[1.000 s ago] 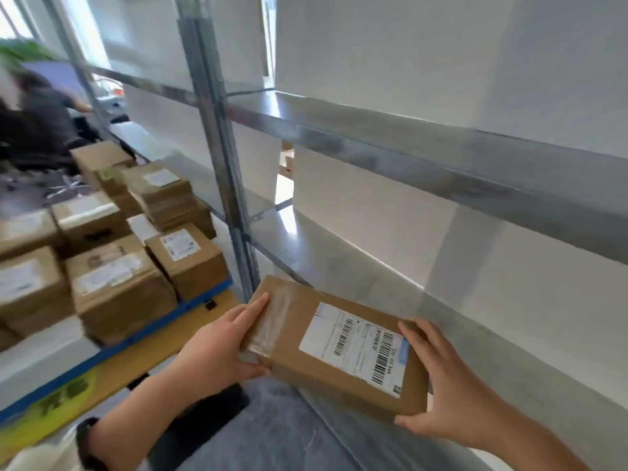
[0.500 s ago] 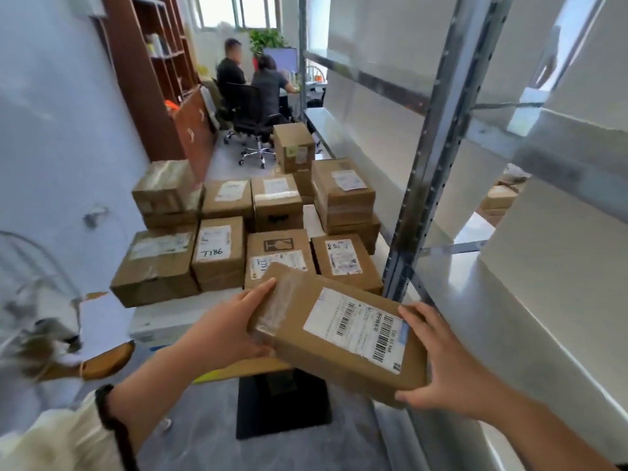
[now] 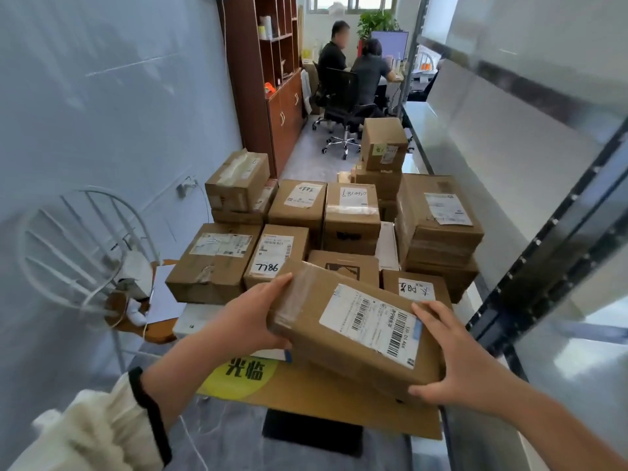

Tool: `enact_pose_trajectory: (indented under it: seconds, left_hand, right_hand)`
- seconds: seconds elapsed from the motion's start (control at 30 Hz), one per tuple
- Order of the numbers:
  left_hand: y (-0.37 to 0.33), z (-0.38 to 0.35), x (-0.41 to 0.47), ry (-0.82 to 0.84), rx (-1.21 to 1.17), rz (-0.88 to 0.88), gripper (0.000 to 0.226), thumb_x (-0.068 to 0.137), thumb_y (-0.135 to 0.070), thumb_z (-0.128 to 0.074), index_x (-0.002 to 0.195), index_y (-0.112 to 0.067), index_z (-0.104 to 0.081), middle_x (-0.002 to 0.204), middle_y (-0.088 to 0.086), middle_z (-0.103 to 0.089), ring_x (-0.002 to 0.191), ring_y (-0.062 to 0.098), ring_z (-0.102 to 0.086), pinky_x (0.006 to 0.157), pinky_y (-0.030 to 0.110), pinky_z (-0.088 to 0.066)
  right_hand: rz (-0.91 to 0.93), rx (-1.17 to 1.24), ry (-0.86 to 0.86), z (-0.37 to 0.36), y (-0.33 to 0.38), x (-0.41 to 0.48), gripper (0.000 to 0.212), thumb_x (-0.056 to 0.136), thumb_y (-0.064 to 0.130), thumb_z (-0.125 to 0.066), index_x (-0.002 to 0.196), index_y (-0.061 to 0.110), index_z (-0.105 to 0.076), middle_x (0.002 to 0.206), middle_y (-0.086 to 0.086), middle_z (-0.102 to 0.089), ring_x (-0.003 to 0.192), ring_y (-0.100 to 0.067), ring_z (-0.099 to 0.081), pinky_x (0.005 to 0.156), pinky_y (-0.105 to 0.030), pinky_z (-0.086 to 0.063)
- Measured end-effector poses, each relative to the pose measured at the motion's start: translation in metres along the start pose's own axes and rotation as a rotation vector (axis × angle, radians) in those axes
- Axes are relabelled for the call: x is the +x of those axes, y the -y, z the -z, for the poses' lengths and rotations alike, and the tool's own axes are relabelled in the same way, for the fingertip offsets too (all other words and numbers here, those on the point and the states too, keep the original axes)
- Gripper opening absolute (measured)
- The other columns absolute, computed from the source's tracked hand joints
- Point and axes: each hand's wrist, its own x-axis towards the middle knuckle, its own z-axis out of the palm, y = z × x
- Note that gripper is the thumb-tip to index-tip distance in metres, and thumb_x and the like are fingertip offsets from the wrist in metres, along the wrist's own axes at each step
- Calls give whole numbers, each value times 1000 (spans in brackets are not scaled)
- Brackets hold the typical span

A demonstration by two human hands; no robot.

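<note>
From my seat I see both hands holding one brown parcel (image 3: 356, 331) in the air, label side up. It hangs in front of the pile of boxes (image 3: 299, 212) and above the flat cardboard sheet (image 3: 323, 389) lying on the floor, touching neither. It sits at a slant, its left end farther from the camera and higher, its right end nearer and lower.

My left hand (image 3: 251, 321) grips the taped left end. One finger lies along the top edge there, and another curls under the end face. The palm presses against the side.

My right hand (image 3: 455, 365) clasps the opposite end. Its fingers (image 3: 429, 311) rest on the top face, just covering the right corner of the white barcode label (image 3: 370, 324). A lower digit hooks round the near bottom edge. So the parcel sits clamped between the two palms, with fingers wrapped over both short ends.

The dark post of the metal rack (image 3: 543, 266) stands just to the right of the parcel.
</note>
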Motion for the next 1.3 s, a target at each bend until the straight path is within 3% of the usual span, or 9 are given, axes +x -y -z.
enact_pose_trajectory:
  seconds: [0.17, 0.5, 0.63, 0.83, 1.0, 1.1, 1.3]
  left_hand:
    - [22, 8, 30, -21, -5, 15, 116, 63, -47, -82, 149, -36, -5, 147, -7, -35, 128, 12, -40, 105, 35, -40]
    - [105, 62, 63, -69, -39, 57, 117, 60, -45, -85, 149, -36, -10, 145, -5, -36, 126, 14, -40, 103, 32, -39]
    - [149, 86, 39, -125, -43, 124, 115, 57, -44, -87, 148, -35, -17, 133, -12, -40, 118, 11, -45, 99, 30, -41]
    - [200, 83, -23, -163, -126, 222, 114, 49, -47, -89, 142, -42, -23, 127, -15, -48, 110, 4, -49, 84, 16, -39]
    - [216, 57, -55, -146, -207, 297, 111, 52, -48, -88, 136, -52, -16, 130, -18, -44, 114, 4, -49, 91, 23, -43]
    - [223, 39, -55, -134, -228, 322, 113, 56, -42, -88, 139, -49, -11, 131, -15, -41, 115, 5, -47, 90, 20, -39]
    - [245, 10, -41, -118, -284, 346, 123, 57, -36, -88, 150, -40, -8, 138, -12, -40, 121, 8, -46, 96, 27, -44]
  right_hand:
    - [14, -26, 20, 7, 3, 48, 123, 61, 61, -75, 147, 32, 7, 142, 30, 13, 139, -7, -4, 115, -31, -26]
    - [38, -55, 47, 9, 66, 139, 121, 65, 58, -75, 148, 31, 9, 143, 31, 16, 140, -6, -1, 114, -26, -20]
    - [104, -83, 76, -4, 104, 161, 121, 65, 63, -71, 147, 33, 13, 140, 34, 20, 140, -5, 5, 115, -27, -14]
    - [192, -175, 211, -42, 149, 176, 120, 65, 70, -65, 147, 32, 14, 149, 21, 20, 142, -10, 6, 115, -31, -10]
    - [265, -353, 255, -59, 161, 174, 115, 69, 72, -59, 148, 29, 13, 154, 10, 16, 143, -17, 14, 110, -31, 9]
    - [255, -446, 274, -72, 160, 179, 114, 70, 75, -55, 148, 29, 14, 155, 4, 18, 142, -22, 23, 111, -40, 16]
    - [252, -583, 241, -93, 158, 190, 113, 69, 76, -52, 148, 27, 13, 157, -2, 12, 141, -29, 24, 114, -55, 10]
